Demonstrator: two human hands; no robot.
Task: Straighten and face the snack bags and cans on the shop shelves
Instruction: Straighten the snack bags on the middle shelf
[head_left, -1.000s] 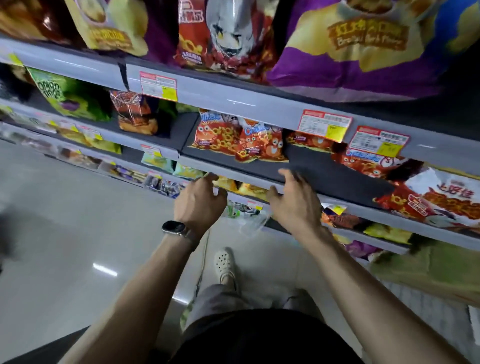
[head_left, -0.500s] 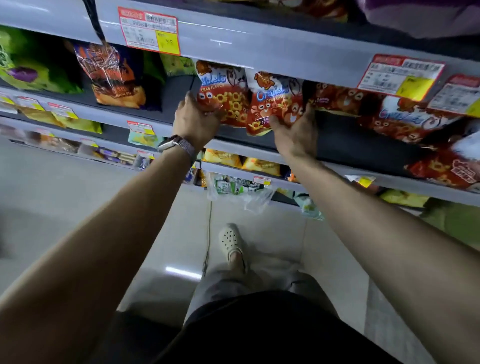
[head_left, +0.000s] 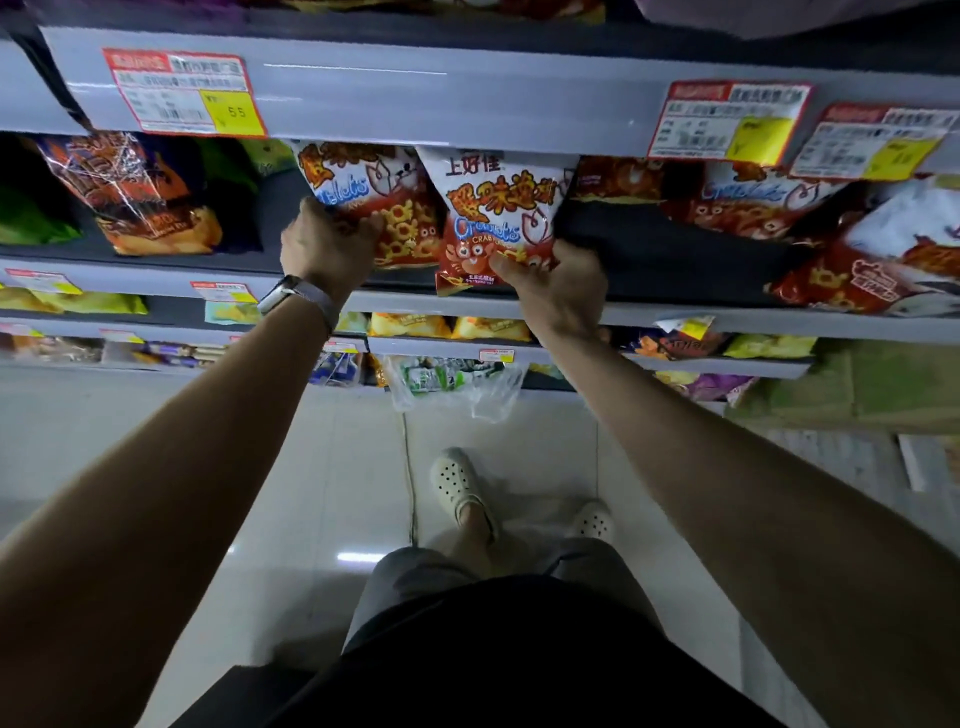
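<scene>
I'm working from one wide-angle view worn on the head, facing forward and tipped steeply down, so it looks along both forearms from behind and above the left hand (head_left: 327, 249) and right hand (head_left: 563, 291). It sits near: the grips on the left crab snack bag (head_left: 384, 208) and right crab snack bag (head_left: 493, 218) fall just above mid-frame. The shelf lip (head_left: 441, 304) runs right beneath them, and the floor (head_left: 260, 467) lies well below.
</scene>
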